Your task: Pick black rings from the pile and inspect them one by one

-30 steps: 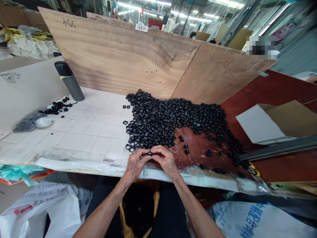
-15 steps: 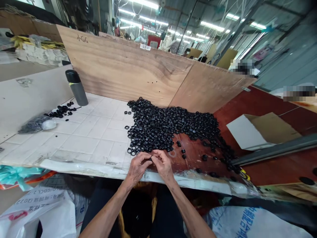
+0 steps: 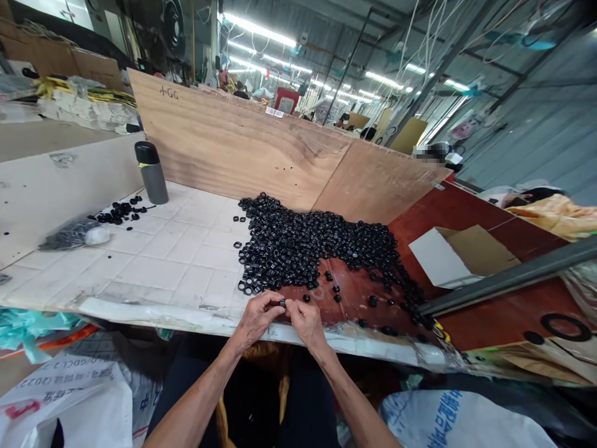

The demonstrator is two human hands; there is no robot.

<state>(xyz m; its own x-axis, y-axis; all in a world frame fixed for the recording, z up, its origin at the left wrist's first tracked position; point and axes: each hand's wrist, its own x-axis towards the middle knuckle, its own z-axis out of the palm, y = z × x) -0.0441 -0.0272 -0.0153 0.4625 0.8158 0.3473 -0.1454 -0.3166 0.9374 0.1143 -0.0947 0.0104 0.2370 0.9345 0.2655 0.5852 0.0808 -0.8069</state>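
Between thumb and forefinger my left hand pinches a small black ring-like part, just over the front edge of the bench. My right hand meets it from the other side, its fingers curled and closed at the part; whether they grip it too or hold another small piece is hidden. Just beyond my hands spreads a heap of black ring-shaped parts, several of them hexagonal in outline. A few separate, rounder black pieces lie on the red board right of my hands.
A grey bottle with a black lid stands at the back left, near small black pieces and a clear bag. Wooden panels wall the back. An open carton and a metal bar are at right.
The view has shifted slightly. My fingertips have drawn a little apart, so the black part in my left hand now shows. A loose black piece shows beside my right hand.
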